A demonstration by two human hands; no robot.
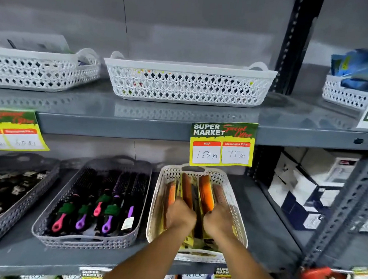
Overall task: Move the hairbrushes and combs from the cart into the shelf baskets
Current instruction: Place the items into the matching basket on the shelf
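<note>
Upper shelf point(159, 108) carries three white baskets point(189, 82). Lower shelf point(266, 229) carries two grey baskets point(87, 239), one cream basket point(158, 203) (packaged combs inside) and boxes point(307, 188).

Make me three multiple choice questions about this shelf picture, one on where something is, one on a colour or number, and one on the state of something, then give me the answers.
1. Where are both hands?
A. In the cream basket on the lower shelf
B. In the white basket on the upper shelf
C. On the cart handle

2. What discounted price is handwritten on the price tag above the cream basket?
A. 150
B. 75
C. 50

3. How are the packaged combs in the cream basket standing?
A. Lying flat in one layer
C. Hanging from hooks
B. On edge, side by side

Answers:
1 A: the left hand and right hand reach into the cream basket.
2 B: the price tag reads 75 under "Discounted Price", 150 under MRP.
3 B: the packaged combs stand upright on edge in a row.
</note>
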